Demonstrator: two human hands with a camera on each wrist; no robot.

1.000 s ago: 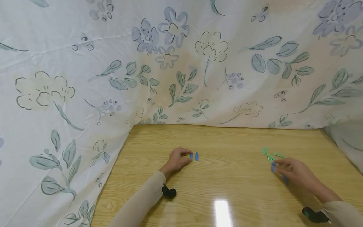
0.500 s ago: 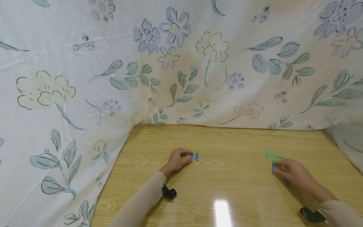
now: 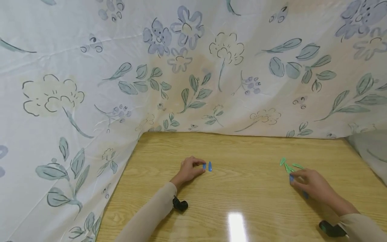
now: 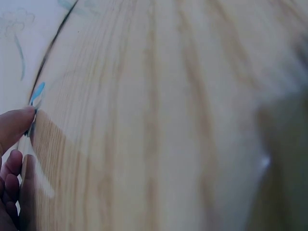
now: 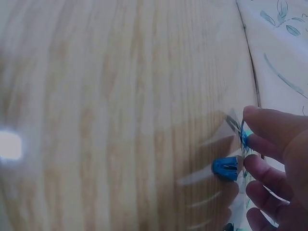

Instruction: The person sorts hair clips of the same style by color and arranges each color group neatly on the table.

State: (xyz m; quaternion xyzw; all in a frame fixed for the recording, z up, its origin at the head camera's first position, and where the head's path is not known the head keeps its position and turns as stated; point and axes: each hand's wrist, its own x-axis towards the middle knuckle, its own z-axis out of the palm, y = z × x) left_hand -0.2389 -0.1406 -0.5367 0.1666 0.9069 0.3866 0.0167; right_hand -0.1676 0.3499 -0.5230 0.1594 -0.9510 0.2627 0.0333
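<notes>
My left hand point(image 3: 188, 169) pinches a small blue hair clip point(image 3: 204, 166) between thumb and finger, low over the table. Just to its right lies a second blue clip point(image 3: 210, 166). On the right side, my right hand point(image 3: 314, 185) pinches another blue hair clip point(image 3: 291, 178) at its fingertips. Below that hand a further blue clip point(image 5: 226, 168) lies on the wood, partly covered in the head view. Several green hair clips point(image 3: 287, 167) lie in a loose cluster just beyond the right fingertips. In the left wrist view, the thumb hides much of the held clip.
The wooden table point(image 3: 242, 188) is bordered at the back and left by a hanging flowered cloth point(image 3: 193, 84). A grey-white cloth point(image 3: 370, 151) hangs at the right edge. A bright light reflection shows on the near tabletop. Each wrist carries a dark camera mount point(image 3: 180, 204).
My right hand has shifted very slightly to the left with its blue clip. The left hand stays in place on its clip.
</notes>
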